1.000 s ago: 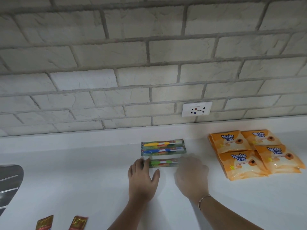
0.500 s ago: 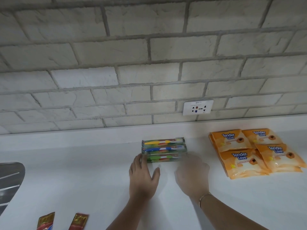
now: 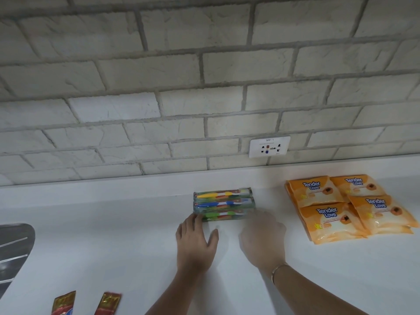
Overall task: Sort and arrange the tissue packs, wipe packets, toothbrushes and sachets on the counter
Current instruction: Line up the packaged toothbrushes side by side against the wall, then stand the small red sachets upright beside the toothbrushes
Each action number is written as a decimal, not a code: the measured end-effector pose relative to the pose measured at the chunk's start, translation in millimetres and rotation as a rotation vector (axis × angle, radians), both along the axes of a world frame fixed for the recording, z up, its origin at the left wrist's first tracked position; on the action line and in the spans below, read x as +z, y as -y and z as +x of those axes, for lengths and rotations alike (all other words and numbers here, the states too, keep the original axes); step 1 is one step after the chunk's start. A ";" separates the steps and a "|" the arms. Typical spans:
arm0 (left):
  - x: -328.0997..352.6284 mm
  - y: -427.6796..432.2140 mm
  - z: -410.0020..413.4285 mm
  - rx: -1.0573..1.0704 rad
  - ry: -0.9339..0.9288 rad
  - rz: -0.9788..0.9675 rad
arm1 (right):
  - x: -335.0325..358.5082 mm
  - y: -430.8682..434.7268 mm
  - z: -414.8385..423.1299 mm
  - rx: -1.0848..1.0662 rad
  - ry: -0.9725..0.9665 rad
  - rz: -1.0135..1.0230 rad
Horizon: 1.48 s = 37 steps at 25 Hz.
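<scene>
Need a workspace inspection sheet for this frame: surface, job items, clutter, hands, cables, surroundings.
Surface: white counter, items lying flat on it.
Job's things: three packaged toothbrushes side by side, yellow nearest the wall, then blue, then green; orange Tender Love wipe packets grouped on the right, overlapping; two red sachets at the near left, cut off by the frame; tissue packs, nothing seen.
Clutter: nothing seen.
Hands: left hand fingers straight, touching the green pack's left end; right hand blurred by the right end, contact unclear.
Cables: nothing seen.
Surroundings: white brick wall, wall socket, grooved metal surface far left.
</scene>
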State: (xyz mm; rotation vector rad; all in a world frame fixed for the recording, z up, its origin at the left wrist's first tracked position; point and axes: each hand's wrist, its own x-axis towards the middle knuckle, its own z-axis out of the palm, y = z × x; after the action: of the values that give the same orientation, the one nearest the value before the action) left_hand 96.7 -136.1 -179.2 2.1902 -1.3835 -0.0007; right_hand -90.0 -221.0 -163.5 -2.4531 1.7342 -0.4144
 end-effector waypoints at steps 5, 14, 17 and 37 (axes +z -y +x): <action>5.1 -1.1 0.2 -0.020 -0.081 -0.016 | 1.7 -0.4 -1.2 0.008 0.012 -0.022; 20.2 -56.9 5.8 0.046 -0.560 -0.108 | -0.8 -29.2 -17.6 0.128 0.199 -0.142; 20.4 -112.9 6.2 -0.076 -0.520 -0.029 | -7.2 -63.1 -20.3 0.233 0.255 -0.147; 8.6 -391.5 19.4 0.110 0.032 0.086 | -16.1 -236.2 11.9 0.674 0.227 0.052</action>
State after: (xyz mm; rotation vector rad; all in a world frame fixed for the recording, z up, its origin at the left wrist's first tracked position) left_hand 116.1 255.4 -170.6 2.3451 -1.3007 0.0157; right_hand -78.2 15.2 -179.6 -2.6244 0.7512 -0.5227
